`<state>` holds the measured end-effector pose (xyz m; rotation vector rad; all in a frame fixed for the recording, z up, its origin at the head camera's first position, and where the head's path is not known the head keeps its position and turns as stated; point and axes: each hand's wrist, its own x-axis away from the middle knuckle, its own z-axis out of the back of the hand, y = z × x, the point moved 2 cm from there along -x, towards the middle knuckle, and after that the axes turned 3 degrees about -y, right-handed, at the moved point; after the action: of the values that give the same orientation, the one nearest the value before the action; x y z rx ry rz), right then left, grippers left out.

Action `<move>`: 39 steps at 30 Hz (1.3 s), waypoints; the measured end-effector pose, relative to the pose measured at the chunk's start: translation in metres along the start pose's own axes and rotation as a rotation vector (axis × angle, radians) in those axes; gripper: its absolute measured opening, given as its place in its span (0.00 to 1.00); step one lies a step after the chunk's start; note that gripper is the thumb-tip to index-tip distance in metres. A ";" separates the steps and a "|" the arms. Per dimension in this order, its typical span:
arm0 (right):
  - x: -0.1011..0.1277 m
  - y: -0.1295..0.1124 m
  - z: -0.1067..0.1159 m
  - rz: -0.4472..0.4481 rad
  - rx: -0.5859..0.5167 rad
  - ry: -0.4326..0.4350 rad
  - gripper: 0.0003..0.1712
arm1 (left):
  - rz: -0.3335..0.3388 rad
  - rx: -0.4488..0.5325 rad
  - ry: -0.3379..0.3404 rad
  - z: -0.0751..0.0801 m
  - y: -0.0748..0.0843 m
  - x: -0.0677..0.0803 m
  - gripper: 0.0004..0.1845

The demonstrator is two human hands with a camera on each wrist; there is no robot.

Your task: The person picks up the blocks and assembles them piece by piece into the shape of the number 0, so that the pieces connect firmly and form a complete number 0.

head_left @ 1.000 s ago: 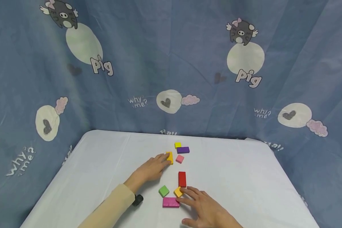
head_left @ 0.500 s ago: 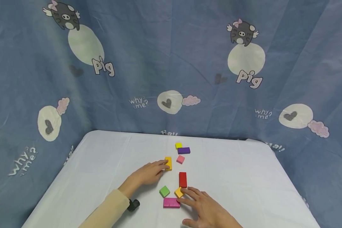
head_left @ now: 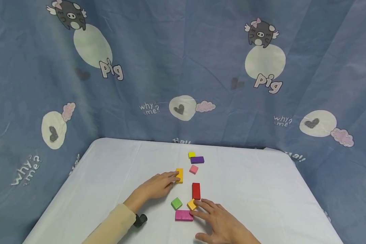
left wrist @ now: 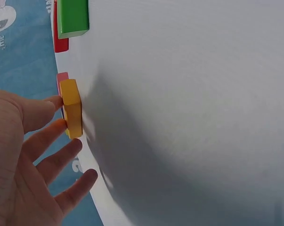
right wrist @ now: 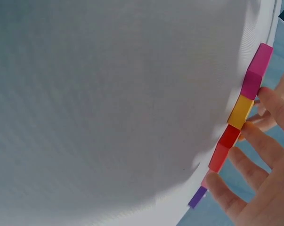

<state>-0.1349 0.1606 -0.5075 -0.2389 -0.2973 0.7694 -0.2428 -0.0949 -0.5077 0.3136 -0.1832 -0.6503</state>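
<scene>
My left hand [head_left: 158,185] reaches to a long yellow-orange block [head_left: 179,176] lying on the table. In the left wrist view, thumb and index fingertips touch that yellow-orange block [left wrist: 72,108], and the other fingers are spread apart. My right hand [head_left: 218,222] lies at the near side with fingers extended. Its fingertips are at a small orange block [head_left: 191,204] and the right end of a magenta block [head_left: 184,215]. A green block [head_left: 176,203] lies left of the small orange one. A red block [head_left: 196,191] lies just beyond it.
Farther back lie a pink block [head_left: 194,169], a purple block [head_left: 197,160] and a small yellow block [head_left: 191,155]. White cloth covers the table [head_left: 247,183]. A blue printed curtain [head_left: 183,67] hangs behind. A black device [head_left: 140,220] sits at my left wrist.
My left hand has drawn the long yellow-orange block slightly nearer and to the left, away from the pink block. The right hand and the other blocks have stayed in place.
</scene>
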 end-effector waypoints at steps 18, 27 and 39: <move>-0.001 -0.002 0.000 -0.018 -0.011 -0.007 0.39 | -0.040 -0.036 0.047 -0.001 -0.001 0.008 0.16; -0.003 -0.002 0.001 -0.036 -0.017 -0.035 0.39 | -0.009 -0.030 0.016 -0.002 -0.003 0.012 0.17; -0.002 -0.002 0.001 -0.018 0.013 -0.015 0.39 | -0.023 -0.020 0.031 -0.001 -0.002 0.018 0.16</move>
<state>-0.1352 0.1585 -0.5067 -0.2179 -0.3077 0.7551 -0.2296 -0.1070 -0.5075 0.3067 -0.1434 -0.6688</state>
